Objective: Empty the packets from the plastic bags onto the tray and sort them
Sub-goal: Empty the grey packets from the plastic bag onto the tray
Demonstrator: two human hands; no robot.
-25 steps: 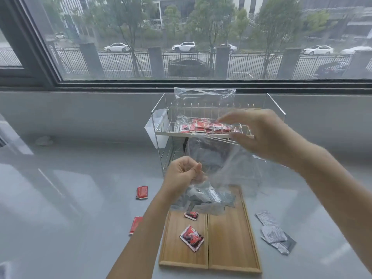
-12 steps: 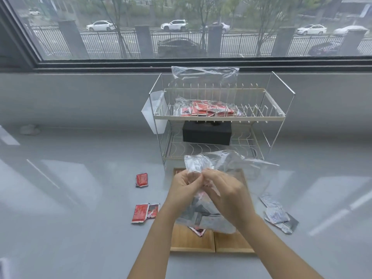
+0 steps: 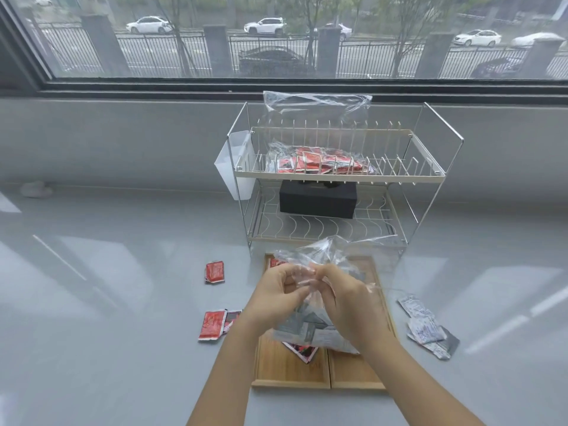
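A clear plastic bag [image 3: 310,330] with several silver packets inside hangs just above the wooden tray [image 3: 285,370]. My left hand [image 3: 273,298] and my right hand [image 3: 350,305] both pinch the bag's crumpled top, fingertips close together. A red and black packet [image 3: 302,352] lies on the tray under the bag, and another red packet [image 3: 276,262] shows at the tray's far left corner. Red packets [image 3: 214,272] [image 3: 212,325] lie on the table to the left. Silver packets [image 3: 427,327] lie to the right.
A two-tier wire rack [image 3: 338,176] stands behind the tray. Its top shelf holds a second bag of red packets [image 3: 319,162] and an empty clear bag [image 3: 316,104]. A black box [image 3: 318,199] sits on the lower shelf, a white cup [image 3: 233,164] hangs on its left side.
Both hands came down from in front of the rack to just above the tray and met at the bag's top. The view tilted down slightly.
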